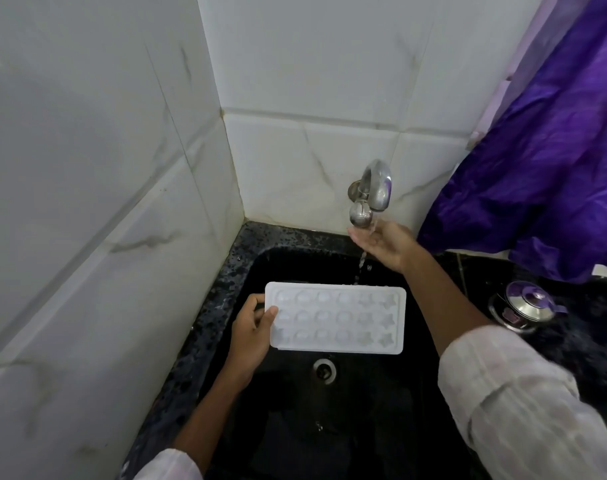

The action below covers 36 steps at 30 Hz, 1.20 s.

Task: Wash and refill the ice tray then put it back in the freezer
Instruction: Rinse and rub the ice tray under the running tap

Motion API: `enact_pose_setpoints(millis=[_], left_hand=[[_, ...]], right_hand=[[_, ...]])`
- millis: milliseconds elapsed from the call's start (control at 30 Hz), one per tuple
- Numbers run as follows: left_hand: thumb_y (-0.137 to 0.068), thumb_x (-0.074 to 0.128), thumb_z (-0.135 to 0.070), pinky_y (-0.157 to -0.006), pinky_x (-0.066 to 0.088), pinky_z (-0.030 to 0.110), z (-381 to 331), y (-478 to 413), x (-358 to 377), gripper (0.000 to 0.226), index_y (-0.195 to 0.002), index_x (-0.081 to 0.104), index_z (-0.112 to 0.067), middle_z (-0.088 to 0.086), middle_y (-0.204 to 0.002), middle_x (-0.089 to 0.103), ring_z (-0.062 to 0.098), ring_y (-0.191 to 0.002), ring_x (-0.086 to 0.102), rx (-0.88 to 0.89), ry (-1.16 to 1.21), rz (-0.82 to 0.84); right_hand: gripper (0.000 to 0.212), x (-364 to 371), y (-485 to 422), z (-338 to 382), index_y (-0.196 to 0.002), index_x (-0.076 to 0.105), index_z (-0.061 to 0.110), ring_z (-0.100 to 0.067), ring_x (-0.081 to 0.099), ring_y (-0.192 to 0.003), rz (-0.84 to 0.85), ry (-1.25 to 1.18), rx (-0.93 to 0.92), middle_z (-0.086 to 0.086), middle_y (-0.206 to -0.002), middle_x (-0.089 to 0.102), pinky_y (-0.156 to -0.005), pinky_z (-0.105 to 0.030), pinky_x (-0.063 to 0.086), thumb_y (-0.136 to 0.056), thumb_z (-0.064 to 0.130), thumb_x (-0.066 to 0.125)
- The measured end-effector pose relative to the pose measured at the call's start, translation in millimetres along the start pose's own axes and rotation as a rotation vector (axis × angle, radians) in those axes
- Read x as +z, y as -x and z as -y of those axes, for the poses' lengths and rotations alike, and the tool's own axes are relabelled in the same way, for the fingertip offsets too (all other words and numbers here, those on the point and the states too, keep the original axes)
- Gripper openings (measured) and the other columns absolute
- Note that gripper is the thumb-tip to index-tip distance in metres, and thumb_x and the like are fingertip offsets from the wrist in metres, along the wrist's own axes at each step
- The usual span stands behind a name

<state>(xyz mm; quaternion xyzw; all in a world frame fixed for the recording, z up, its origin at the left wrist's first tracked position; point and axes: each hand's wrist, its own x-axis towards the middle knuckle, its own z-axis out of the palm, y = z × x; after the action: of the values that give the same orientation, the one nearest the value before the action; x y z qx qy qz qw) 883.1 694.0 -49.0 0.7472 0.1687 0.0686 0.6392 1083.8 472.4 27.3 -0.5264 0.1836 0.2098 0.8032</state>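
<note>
White plastic ice tray (pixel 336 318), long axis 9-to-3, over sink (pixel 225 271); left hand (pixel 251 327) grips its 9 o'clock end. Stream falls at 12 (right hand (pixel 381 242) open beneath tap (pixel 373 188)).

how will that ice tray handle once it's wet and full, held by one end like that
The tray looks like thin white plastic, so it will probably flex. Only the left hand pinches its short end, so filled cups may tip and spill. With the tap running, it will likely get slippery.
</note>
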Motion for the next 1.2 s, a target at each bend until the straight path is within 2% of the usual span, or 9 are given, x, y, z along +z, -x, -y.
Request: enact_pose_setpoints(millis=[167, 267, 367, 500, 633, 733, 867, 1100, 1200], left_hand=[[-0.101, 0.052, -0.016, -0.071, 0.06, 0.035, -5, 3, 4, 0.01, -0.109, 0.058, -0.014, 0.001, -0.1, 0.071, 0.012, -0.087, 0.071, -0.007, -0.025, -0.084], [-0.101, 0.051, -0.017, -0.075, 0.061, 0.04, -11, 3, 14, 0.013, -0.112, 0.057, -0.012, 0.004, -0.103, 0.071, 0.017, -0.091, 0.071, -0.016, -0.026, -0.078], [-0.1, 0.055, -0.017, -0.079, 0.06, 0.041, -22, 2, 22, 0.01, -0.108, 0.059, -0.015, -0.001, -0.102, 0.071, 0.014, -0.094, 0.07, 0.07, -0.092, -0.064], [-0.094, 0.065, -0.016, -0.08, 0.054, 0.021, -37, -1, 19, 0.009, -0.102, 0.067, -0.014, -0.005, -0.096, 0.072, 0.004, -0.089, 0.068, 0.39, -0.287, -0.155], [-0.091, 0.067, -0.012, -0.073, 0.044, 0.001, -41, 5, 20, 0.011, -0.102, 0.07, -0.009, -0.003, -0.092, 0.072, 0.007, -0.083, 0.066, 0.45, -0.392, -0.217], [-0.092, 0.066, -0.011, -0.075, 0.049, 0.012, -37, 11, 25, 0.01, -0.103, 0.068, -0.01, -0.002, -0.09, 0.072, 0.007, -0.082, 0.066, 0.506, -0.423, -0.271], [-0.092, 0.066, -0.014, -0.077, 0.059, 0.035, -27, 11, 26, 0.01, -0.102, 0.068, -0.012, -0.001, -0.09, 0.073, 0.01, -0.083, 0.069, 0.417, -0.429, -0.187], [-0.09, 0.068, -0.012, -0.078, 0.056, 0.027, -21, 14, 23, 0.011, -0.101, 0.069, -0.012, -0.003, -0.091, 0.073, 0.011, -0.086, 0.071, 0.368, -0.43, -0.167], [-0.092, 0.067, -0.012, -0.077, 0.054, 0.022, -25, 21, 23, 0.014, -0.105, 0.068, -0.012, -0.004, -0.094, 0.074, 0.004, -0.087, 0.069, 0.448, -0.419, -0.249]], right_hand=[[0.041, -61, 94, -52, -0.115, 0.069, 0.02, -0.009, 0.069, -0.098, -0.139, 0.489, -0.254, 0.005, -0.106, 0.074, -0.082, -0.027, 0.052, -0.096, 0.051, 0.05], [0.019, -87, 120, -68, -0.109, 0.071, 0.025, -0.009, 0.071, -0.094, -0.081, 0.622, -0.337, 0.003, -0.102, 0.075, -0.081, -0.027, 0.055, -0.094, 0.034, 0.062], [0.02, -96, 122, -63, -0.106, 0.069, 0.017, -0.009, 0.07, -0.088, -0.226, 0.772, -0.484, 0.003, -0.095, 0.073, -0.072, -0.014, 0.052, -0.086, 0.016, 0.072], [0.013, -102, 128, -63, -0.095, 0.067, 0.014, 0.004, 0.065, -0.078, -0.376, 0.803, -0.834, 0.01, -0.084, 0.069, -0.074, -0.007, 0.047, -0.084, 0.011, 0.073], [0.009, -112, 126, -74, -0.088, 0.068, 0.012, -0.002, 0.066, -0.076, -0.3, 0.967, -0.749, 0.007, -0.079, 0.07, -0.081, -0.024, 0.053, -0.083, 0.012, 0.075], [0.008, -107, 132, -76, -0.094, 0.068, 0.008, -0.002, 0.067, -0.08, -0.358, 0.869, -0.927, 0.006, -0.083, 0.071, -0.074, -0.007, 0.047, -0.086, 0.008, 0.071], [0.007, -111, 129, -79, -0.091, 0.067, 0.01, -0.002, 0.067, -0.075, -0.321, 0.897, -0.809, 0.008, -0.077, 0.067, -0.068, 0.0, 0.042, -0.085, 0.008, 0.072], [0.008, -116, 132, -92, -0.092, 0.068, 0.008, -0.001, 0.068, -0.076, -0.302, 0.894, -0.819, 0.01, -0.075, 0.067, -0.069, -0.001, 0.043, -0.085, 0.006, 0.072], [0.01, -114, 139, -93, -0.097, 0.069, 0.008, -0.007, 0.067, -0.073, -0.354, 0.882, -0.985, 0.005, -0.08, 0.069, -0.067, -0.007, 0.046, -0.087, 0.007, 0.07]])
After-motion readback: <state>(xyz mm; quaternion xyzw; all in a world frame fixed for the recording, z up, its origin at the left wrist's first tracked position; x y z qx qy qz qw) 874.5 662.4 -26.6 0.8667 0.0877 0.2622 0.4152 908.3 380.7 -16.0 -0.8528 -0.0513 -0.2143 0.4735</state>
